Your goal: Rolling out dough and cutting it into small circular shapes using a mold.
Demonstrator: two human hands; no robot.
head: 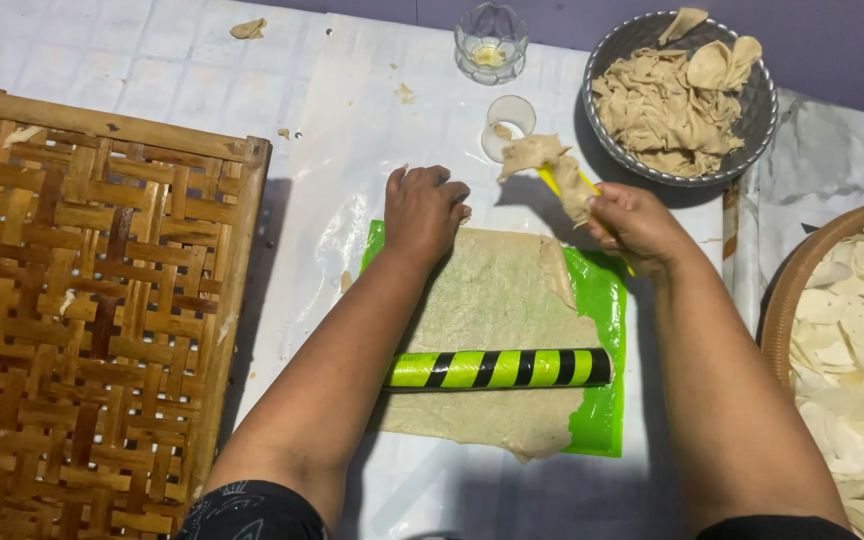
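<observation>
Left hand [424, 210] palm-down, fingers curled, pressing on the far-left edge of the thin beige rolled-out dough sheet [492, 300]; it grips nothing. Right hand [635, 222] closed around a yellow-handled tool [552, 183], only part of the handle visible. A ragged strip of beige dough trimming [550, 165] hangs over the tool and the fingers, lifted off the sheet.

Dough sheet lies on a bright green plastic mat [607, 300], which sits on the white plastic-covered table [332, 90]. Sheet covers most of the mat; green shows along the right side and far-left corner. Near edge of the sheet is ragged and runs past the mat edge.

Green-and-black striped cylindrical rolling pin [500, 368] rests across the near part of the sheet, roughly parallel to the near edge, touched by neither hand.

Grey metal mesh bowl [762, 120] at far right, filled with beige dough scraps, just beyond the right hand. Small clear round cutter ring [509, 118] on the table beside the trimming. Clear faceted glass [491, 42] further back, a little yellowish liquid in the bottom.

Left: large woven bamboo tray [92, 300], mostly bare. Right edge: round woven tray [787, 290] holding pale thin dough rounds [862, 340], overlapping in layers.
</observation>
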